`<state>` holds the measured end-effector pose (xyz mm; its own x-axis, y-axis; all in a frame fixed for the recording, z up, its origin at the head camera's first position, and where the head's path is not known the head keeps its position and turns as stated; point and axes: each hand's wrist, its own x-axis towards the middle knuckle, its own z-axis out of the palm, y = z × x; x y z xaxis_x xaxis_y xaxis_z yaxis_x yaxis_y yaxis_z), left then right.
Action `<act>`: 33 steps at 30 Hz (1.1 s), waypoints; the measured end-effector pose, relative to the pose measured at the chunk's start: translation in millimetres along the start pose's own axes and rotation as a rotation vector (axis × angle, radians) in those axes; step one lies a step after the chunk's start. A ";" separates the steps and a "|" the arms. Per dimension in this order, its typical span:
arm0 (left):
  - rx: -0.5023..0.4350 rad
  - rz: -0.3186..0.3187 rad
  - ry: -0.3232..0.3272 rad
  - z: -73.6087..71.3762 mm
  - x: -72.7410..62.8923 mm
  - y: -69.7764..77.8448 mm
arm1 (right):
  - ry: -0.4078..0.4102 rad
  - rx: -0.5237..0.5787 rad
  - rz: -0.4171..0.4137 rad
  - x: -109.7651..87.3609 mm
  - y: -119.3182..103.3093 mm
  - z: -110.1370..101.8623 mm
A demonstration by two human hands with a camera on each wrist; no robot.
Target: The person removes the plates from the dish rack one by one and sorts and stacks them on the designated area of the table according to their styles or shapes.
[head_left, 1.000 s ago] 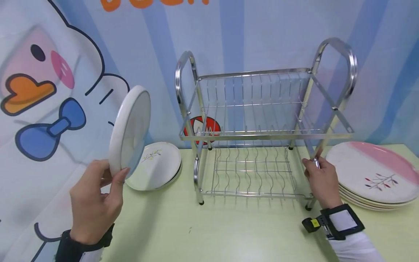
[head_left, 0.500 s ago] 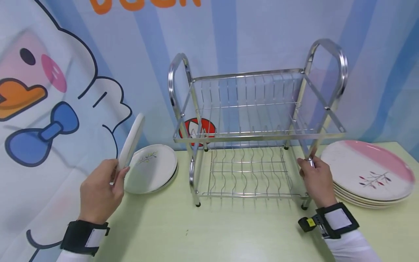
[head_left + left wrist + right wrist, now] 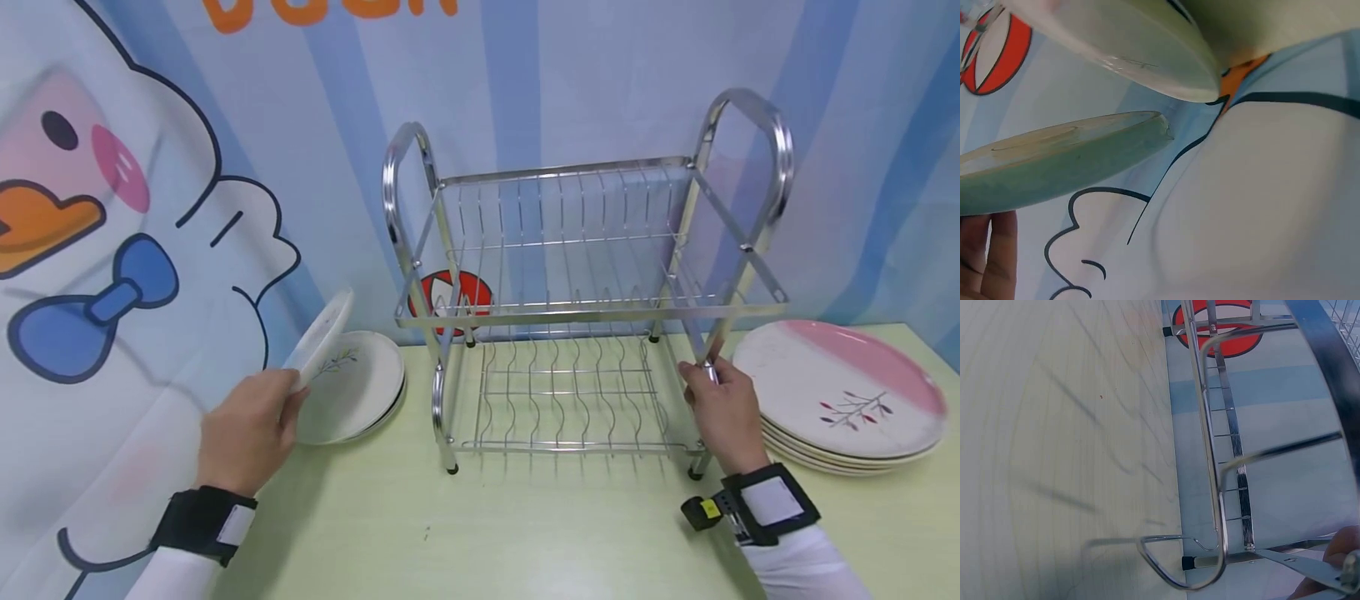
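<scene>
My left hand (image 3: 247, 429) pinches a white plate (image 3: 324, 333) by its near edge. The plate is tilted and hangs over the left part of a low stack of small white plates (image 3: 367, 392) with a leaf sprig on top. In the left wrist view the held plate (image 3: 1066, 159) appears almost edge-on, apart from a stacked plate (image 3: 1135, 53). My right hand (image 3: 723, 412) grips the right front post of a two-tier chrome dish rack (image 3: 592, 317). Only part of that hand's fingers (image 3: 1342, 550) shows in the right wrist view.
Right of the rack stands a stack of larger oval plates (image 3: 817, 400), the top one white and pink. The rack's black-tipped feet rest on the pale green table (image 3: 525, 533). A blue cartoon backdrop (image 3: 585, 75) hangs close behind.
My left hand has lowered the plate toward the small stack and tilted it from upright to leaning right. The right hand keeps its grip on the rack; the head view shifted slightly.
</scene>
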<state>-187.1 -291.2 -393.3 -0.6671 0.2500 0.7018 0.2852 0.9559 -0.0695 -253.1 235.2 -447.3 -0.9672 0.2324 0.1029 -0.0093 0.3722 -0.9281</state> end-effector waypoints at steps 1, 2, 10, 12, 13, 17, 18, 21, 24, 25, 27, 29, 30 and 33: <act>0.008 0.009 -0.018 2.4 -0.4 -0.9 | -0.001 0.002 -0.003 0.0 0.1 0.2; 0.018 0.018 -0.035 4.6 -0.9 -1.7 | -0.002 0.002 -0.006 -0.1 0.2 0.4; 0.048 0.094 -0.110 18.9 -8.6 -6.5 | -0.006 0.009 -0.026 -1.4 -0.6 1.9; 0.058 0.119 -0.117 22.4 -10.2 -8.2 | -0.006 0.008 -0.027 -1.4 -0.9 1.7; 0.060 0.132 -0.118 24.0 -10.7 -8.6 | -0.003 0.008 -0.028 -1.2 -0.9 1.5; 0.073 0.191 -0.113 29.6 -12.0 -9.1 | 0.005 -0.007 -0.025 -0.8 -0.5 0.5; 0.077 0.204 -0.111 30.9 -12.1 -8.7 | 0.007 -0.008 -0.021 -0.4 -0.2 0.2; 0.096 0.235 -0.120 33.2 -12.9 -6.8 | 0.005 -0.014 -0.010 -0.2 -0.5 -0.4; 0.124 0.261 -0.157 36.1 -14.0 -4.1 | 0.006 -0.016 -0.003 0.2 -0.1 -1.0; 0.134 0.267 -0.175 37.3 -14.7 -3.1 | 0.006 -0.018 -0.003 0.1 0.0 -1.2; 0.153 0.274 -0.212 39.9 -16.5 -1.6 | 0.009 -0.021 -0.003 0.3 0.4 -1.4; 0.162 0.278 -0.243 42.4 -18.4 -0.4 | 0.008 -0.021 -0.006 0.3 0.5 -1.3; 0.164 0.277 -0.255 43.7 -19.2 0.2 | 0.008 -0.021 -0.006 0.4 0.6 -1.3; 0.160 0.281 -0.280 46.6 -21.0 1.7 | 0.009 -0.017 -0.005 0.4 0.6 -0.9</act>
<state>-204.7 -287.7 -441.2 -0.7464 0.5150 0.4214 0.3866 0.8511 -0.3553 -253.2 236.3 -447.5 -0.9649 0.2383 0.1104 -0.0094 0.3887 -0.9213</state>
